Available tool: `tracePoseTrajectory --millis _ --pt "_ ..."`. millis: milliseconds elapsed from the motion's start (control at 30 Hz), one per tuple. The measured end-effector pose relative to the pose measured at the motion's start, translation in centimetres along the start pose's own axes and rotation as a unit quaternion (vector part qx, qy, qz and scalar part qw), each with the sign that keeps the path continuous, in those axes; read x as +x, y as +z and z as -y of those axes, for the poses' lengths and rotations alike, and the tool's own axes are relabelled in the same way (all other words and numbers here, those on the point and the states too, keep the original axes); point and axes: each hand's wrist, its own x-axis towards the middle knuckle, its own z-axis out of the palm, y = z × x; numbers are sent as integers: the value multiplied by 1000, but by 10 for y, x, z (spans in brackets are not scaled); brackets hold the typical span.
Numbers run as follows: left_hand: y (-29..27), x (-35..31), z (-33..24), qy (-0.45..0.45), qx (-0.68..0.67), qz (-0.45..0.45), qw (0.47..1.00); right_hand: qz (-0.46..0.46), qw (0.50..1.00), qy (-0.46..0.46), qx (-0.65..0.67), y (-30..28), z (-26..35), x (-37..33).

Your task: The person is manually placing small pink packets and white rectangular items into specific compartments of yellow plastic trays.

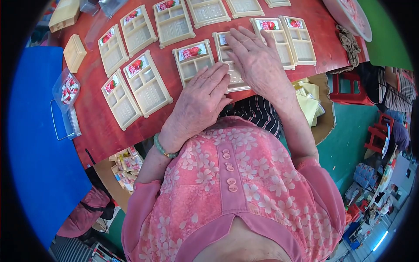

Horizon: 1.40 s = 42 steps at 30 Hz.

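Note:
A cream plastic compartment tray (238, 81) lies near the table's front edge, partly under both my hands. My right hand (257, 61) is laid flat across its upper part, fingers stretched out over the label end, so most of the label there is hidden. Along the tray's left side rests my left hand (203, 96), its fingers extended and close together, the tips touching or just over the edge. Left of it is a similar tray (192, 56) with a strawberry picture in its top compartment. Two more strawberry trays (286, 46) sit on the right, edge to edge.
Several more cream trays (139, 32) stand in rows on the red table (94, 126). At the left, a clear plastic box (70, 94) holds strawberry labels, near a blue surface (32, 131). A pale basin (355, 19) and rope (349, 46) are at the right; cardboard boxes (325, 109) stand below.

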Motion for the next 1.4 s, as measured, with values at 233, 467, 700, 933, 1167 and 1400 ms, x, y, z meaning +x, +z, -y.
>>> tracePoseTrajectory --millis 233,467,700,933,1167,1400 --pt "-4 -2 1 14 -19 -9 1000 16 999 5 31 1 14 2" --pt "-18 -6 -9 7 -62 -20 998 48 994 9 94 -7 11 3" --pt "-94 16 46 -5 5 -130 992 -11 988 43 149 -52 -34 43" --pt "-135 187 209 -11 131 -206 970 -29 972 48 228 -28 -97 190" --pt "-98 282 269 -236 264 -121 927 -15 992 81 99 75 -181 331" --pt "-82 283 263 -280 353 -33 892 -95 959 197 -181 84 -95 322"
